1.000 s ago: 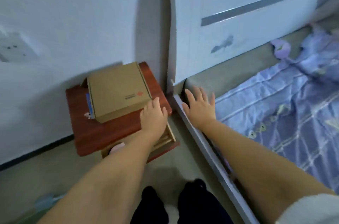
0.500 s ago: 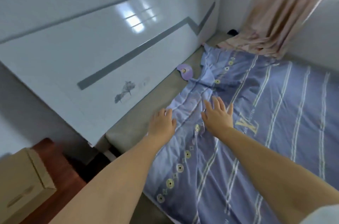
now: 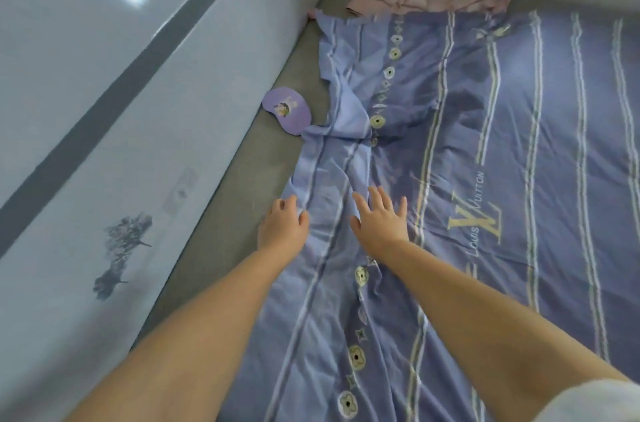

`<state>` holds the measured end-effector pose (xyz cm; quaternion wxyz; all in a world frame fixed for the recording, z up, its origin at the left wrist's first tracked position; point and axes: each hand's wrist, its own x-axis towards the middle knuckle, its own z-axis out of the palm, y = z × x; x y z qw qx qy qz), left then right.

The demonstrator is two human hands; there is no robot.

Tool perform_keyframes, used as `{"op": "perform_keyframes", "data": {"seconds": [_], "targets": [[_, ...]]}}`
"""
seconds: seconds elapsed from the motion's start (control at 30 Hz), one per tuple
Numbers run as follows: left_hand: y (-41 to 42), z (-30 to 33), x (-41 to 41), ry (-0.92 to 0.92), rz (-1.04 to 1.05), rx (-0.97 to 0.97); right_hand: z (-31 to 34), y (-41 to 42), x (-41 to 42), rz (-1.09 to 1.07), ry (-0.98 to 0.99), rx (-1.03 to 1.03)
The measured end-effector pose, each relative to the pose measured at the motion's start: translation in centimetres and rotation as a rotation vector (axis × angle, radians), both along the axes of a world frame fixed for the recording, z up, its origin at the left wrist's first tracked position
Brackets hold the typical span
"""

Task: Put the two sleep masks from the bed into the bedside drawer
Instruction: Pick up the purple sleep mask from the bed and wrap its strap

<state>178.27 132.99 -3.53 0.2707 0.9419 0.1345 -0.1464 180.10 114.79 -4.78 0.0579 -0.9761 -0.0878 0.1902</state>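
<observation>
A bed (image 3: 221, 214) with a bare grey strip along a glossy white headboard (image 3: 104, 110) carries a lilac sheet (image 3: 450, 179). One purple mask (image 3: 287, 110) lies on the strip, far from both hands, its right end touching the sheet; no second mask shows. The left hand (image 3: 282, 229) is loosely curled and empty, the right hand (image 3: 379, 222) spread and empty, so reach the left one along the strip, pinch the mask's near edge clear of the sheet, and perhaps lift the folds for the other.

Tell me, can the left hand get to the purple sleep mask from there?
Probably yes. The left hand is empty and open over the sheet's edge, and only bare mattress lies between it and the purple sleep mask. One end tucks under the sheet, though.
</observation>
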Motion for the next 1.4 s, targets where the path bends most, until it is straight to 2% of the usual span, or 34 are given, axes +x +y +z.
{"op": "perform_keyframes", "data": {"seconds": [0.23, 0.33, 0.4, 0.57, 0.63, 0.73, 0.83, 0.9, 0.97, 1.03, 1.1, 1.13, 1.23, 1.3, 1.4], "targets": [[3.7, -10.0, 13.4, 0.033, 0.121, -0.143, -13.3, 5.1, 9.9, -0.084, 0.089, 0.08], [4.2, -13.6, 18.3, 0.018, 0.274, -0.247, -17.1, 5.8, 10.1, -0.138, -0.147, 0.127], [4.1, -14.9, 21.3, -0.03, 0.389, -0.28, -18.0, 5.9, 10.1, -0.154, -0.246, 0.143], [5.0, -16.0, 29.4, -0.202, 0.638, -0.279, -17.7, 5.8, 10.2, -0.152, -0.282, 0.141], [5.9, -16.5, 31.4, -0.235, 0.662, -0.237, -17.7, 5.7, 10.2, -0.137, -0.275, 0.141], [7.0, -16.4, 31.8, -0.188, 0.614, -0.196, -17.8, 5.5, 10.2, -0.133, -0.264, 0.147], [8.2, -15.3, 28.8, -0.25, 0.605, -0.2, -18.0, 5.4, 10.2, -0.128, -0.279, 0.145], [9.0, -13.6, 25.1, -0.358, 0.628, -0.275, -18.3, 5.5, 10.2, -0.137, -0.282, 0.151], [9.0, -11.5, 20.2, -0.453, 0.551, -0.28, -18.0, 5.7, 10.3, -0.148, -0.245, 0.153], [7.8, -9.2, 14.3, -0.475, 0.424, -0.308, -17.0, 5.7, 10.3, -0.148, -0.142, 0.145], [6.0, -6.8, 8.5, -0.436, 0.312, -0.391, -14.5, 5.8, 10.2, -0.159, 0.053, 0.199], [5.1, -5.5, 5.8, -0.413, 0.278, -0.421, -12.5, 6.0, 9.8, -0.223, 0.185, 0.329], [3.0, -1.9, -1.3, -0.419, 0.268, -0.447, -4.6, 6.2, 5.4, -0.598, 0.636, 0.946], [1.4, 0.8, -5.8, -0.467, 0.3, -0.454, 0.3, 4.8, 1.3, -0.687, 0.678, 1.177], [-1.1, 5.3, -12.3, -0.566, 0.344, -0.41, 7.2, 1.6, -4.3, -0.498, 0.632, 1.236]]}}
